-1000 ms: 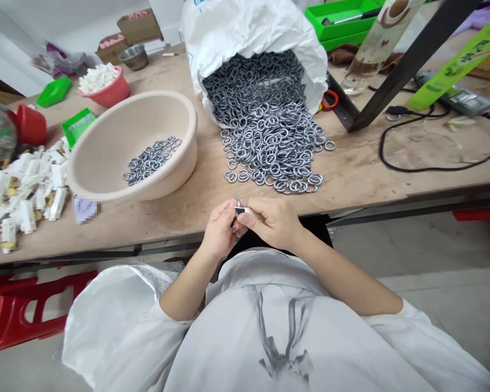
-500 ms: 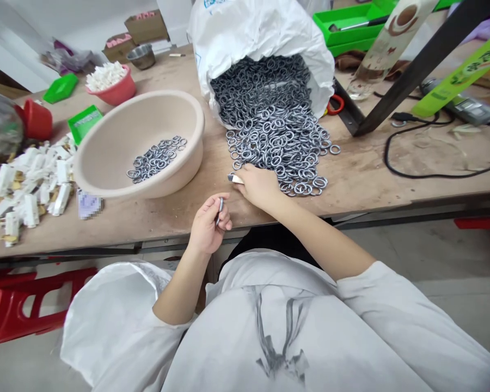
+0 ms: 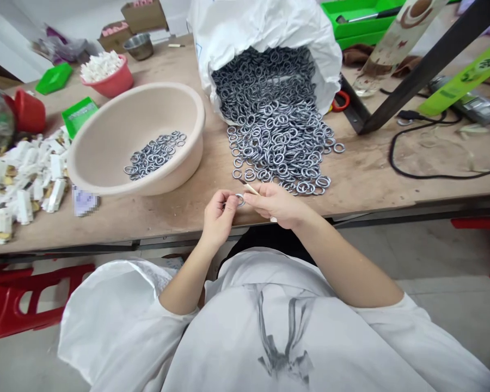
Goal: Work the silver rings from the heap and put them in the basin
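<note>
Near the table's front edge, my left hand (image 3: 220,215) pinches a grey metal ring (image 3: 240,200) between thumb and fingers. My right hand (image 3: 280,206) is closed on a thin, pale, flat-handled tool with a dark end (image 3: 252,189); its exact kind I cannot make out. The right fingertips meet the ring's right side. Just beyond both hands lies a heap of like rings (image 3: 286,139), spilling from a white sack (image 3: 265,24) that rests on its side. To the left, a beige basin (image 3: 136,184) holds a smaller batch of rings.
White plastic pieces (image 3: 24,174) are heaped at the left, near a green tray (image 3: 79,114) and a pink bowl (image 3: 114,84). A slanted dark metal bar (image 3: 424,68), red-handled scissors (image 3: 341,101) and a black cable (image 3: 392,152) lie right of the sack.
My right hand has come back from the heap's edge toward my left hand, tool still in it. My left hand has moved right and turned, and the ring is now between both hands.
</note>
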